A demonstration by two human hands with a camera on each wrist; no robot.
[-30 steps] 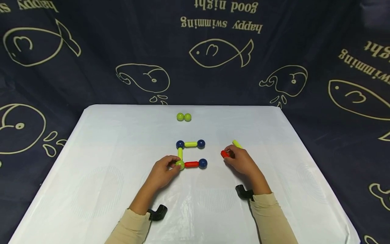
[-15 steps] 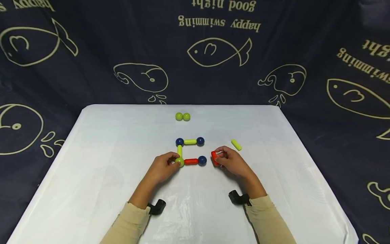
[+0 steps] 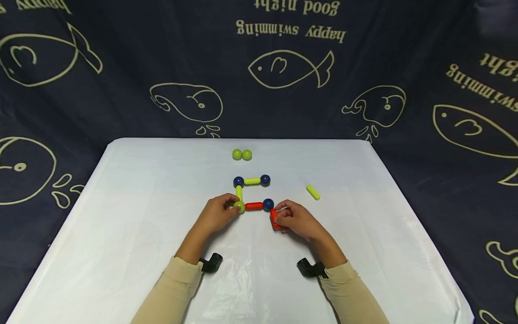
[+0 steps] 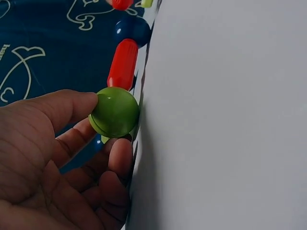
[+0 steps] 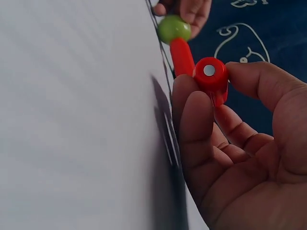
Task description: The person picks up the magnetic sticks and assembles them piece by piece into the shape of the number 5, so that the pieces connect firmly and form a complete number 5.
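Note:
My left hand (image 3: pixel 218 213) pinches a green ball (image 4: pixel 115 112) between thumb and fingers. From that ball a red magnetic rod (image 3: pixel 254 206) runs right to a dark blue ball (image 3: pixel 268 204). A yellow-green rod (image 3: pixel 239 193) leads away from it to another blue ball (image 3: pixel 238 181), then a second yellow-green rod (image 3: pixel 252 181) and a blue ball (image 3: pixel 265 180) at its end. My right hand (image 3: pixel 300 220) pinches a loose red magnetic rod (image 3: pixel 274 219), its far end right at the nearer blue ball. The right wrist view shows this rod's round silver end (image 5: pixel 209 70).
Two green balls (image 3: pixel 242 154) sit side by side near the back of the white table (image 3: pixel 162 171). A loose yellow-green rod (image 3: pixel 313 192) lies to the right, beyond my right hand. Dark fabric with fish drawings (image 3: pixel 291 69) hangs behind the table.
My right hand has brought the red rod leftward to the blue ball and turned it lengthwise. The joined rods and balls have shifted away from me, with my left hand still on the green ball.

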